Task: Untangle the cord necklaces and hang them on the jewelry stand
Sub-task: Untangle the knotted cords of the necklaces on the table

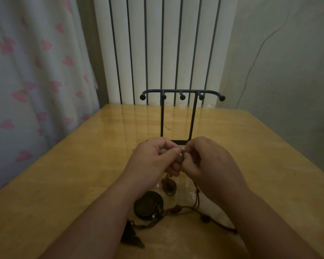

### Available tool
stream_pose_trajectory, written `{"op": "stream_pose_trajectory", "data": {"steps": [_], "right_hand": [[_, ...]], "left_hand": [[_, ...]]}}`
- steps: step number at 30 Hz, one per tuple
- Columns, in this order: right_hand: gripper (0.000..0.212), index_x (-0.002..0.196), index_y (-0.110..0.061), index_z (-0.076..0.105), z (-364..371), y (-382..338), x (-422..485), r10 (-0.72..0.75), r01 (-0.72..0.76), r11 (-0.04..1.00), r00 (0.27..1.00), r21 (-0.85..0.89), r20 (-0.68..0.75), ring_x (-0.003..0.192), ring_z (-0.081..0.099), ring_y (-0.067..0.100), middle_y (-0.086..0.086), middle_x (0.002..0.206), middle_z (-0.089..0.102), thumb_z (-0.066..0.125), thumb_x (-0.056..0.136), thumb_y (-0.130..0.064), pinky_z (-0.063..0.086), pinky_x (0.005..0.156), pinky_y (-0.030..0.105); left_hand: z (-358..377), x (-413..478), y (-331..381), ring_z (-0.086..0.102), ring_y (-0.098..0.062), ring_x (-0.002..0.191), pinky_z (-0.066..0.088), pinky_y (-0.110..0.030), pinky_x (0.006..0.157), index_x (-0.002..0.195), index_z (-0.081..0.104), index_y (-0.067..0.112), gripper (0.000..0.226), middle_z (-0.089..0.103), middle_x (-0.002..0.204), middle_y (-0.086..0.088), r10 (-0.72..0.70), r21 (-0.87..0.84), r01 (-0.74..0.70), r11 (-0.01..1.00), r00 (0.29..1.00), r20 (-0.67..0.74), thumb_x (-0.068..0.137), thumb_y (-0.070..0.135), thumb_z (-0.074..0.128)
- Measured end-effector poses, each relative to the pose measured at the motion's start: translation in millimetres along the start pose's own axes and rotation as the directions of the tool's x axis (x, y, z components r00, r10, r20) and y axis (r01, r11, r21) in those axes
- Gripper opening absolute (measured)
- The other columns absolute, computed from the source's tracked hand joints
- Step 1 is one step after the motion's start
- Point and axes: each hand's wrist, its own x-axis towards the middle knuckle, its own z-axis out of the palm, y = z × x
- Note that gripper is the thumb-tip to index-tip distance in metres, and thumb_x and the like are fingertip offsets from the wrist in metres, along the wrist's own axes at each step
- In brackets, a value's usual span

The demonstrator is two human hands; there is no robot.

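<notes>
My left hand [154,157] and my right hand [206,161] meet just in front of the stand's base, and both pinch a brown cord [182,151] between thumb and fingers. From the hands the cord necklaces [183,209] hang down to the table in a tangle. A dark round pendant [148,204] lies flat below my hands, and an oval pendant [169,186] dangles above it. A dark tassel [132,236] lies by my left forearm. The black metal jewelry stand [181,93] stands upright behind my hands, its knobbed hooks bare.
The yellow wooden table [82,174] runs back to a white ribbed radiator [157,43]. A curtain with pink hearts [36,71] hangs to the left, past the table's edge. A plain wall [288,62] lies to the right.
</notes>
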Motion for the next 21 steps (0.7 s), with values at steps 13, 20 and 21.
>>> {"op": "stream_pose_trajectory", "data": {"steps": [13,20,21], "right_hand": [[0.007,0.084,-0.031,0.049,-1.0,1.2,-0.9,0.017,-0.023,0.998,0.994,0.05,0.112,0.069,0.042,0.001,-0.015,0.076,0.045,0.054,0.088,-0.033,0.03,0.056,0.016],[0.008,0.083,-0.031,0.049,-2.3,-0.7,-1.0,0.018,-0.028,0.998,0.987,0.063,0.162,0.069,0.043,0.004,-0.014,0.077,0.046,0.053,0.088,-0.037,0.029,0.055,0.017],[0.008,0.083,-0.031,0.049,-2.3,-0.7,-1.0,0.022,-0.033,0.997,0.986,0.065,0.164,0.069,0.043,0.004,-0.013,0.077,0.047,0.054,0.088,-0.036,0.03,0.055,0.017]], "left_hand": [[-6.8,4.0,-3.7,0.056,-0.009,0.056,0.05,-0.032,0.057,0.081,0.063,0.024,0.012,0.063,0.06,0.005,0.076,0.226,-0.09,0.97,0.995,0.066,0.09,0.018,0.063],[-9.8,3.5,-4.9,0.055,0.001,0.055,0.045,-0.025,0.059,0.082,0.061,0.026,0.014,0.063,0.06,0.014,0.046,0.243,-0.079,0.967,0.989,0.14,0.092,0.017,0.06],[-10.2,3.6,-5.3,0.056,0.001,0.056,0.045,-0.026,0.059,0.082,0.062,0.026,0.013,0.063,0.06,0.014,0.045,0.246,-0.08,0.966,0.989,0.143,0.092,0.017,0.061]]}}
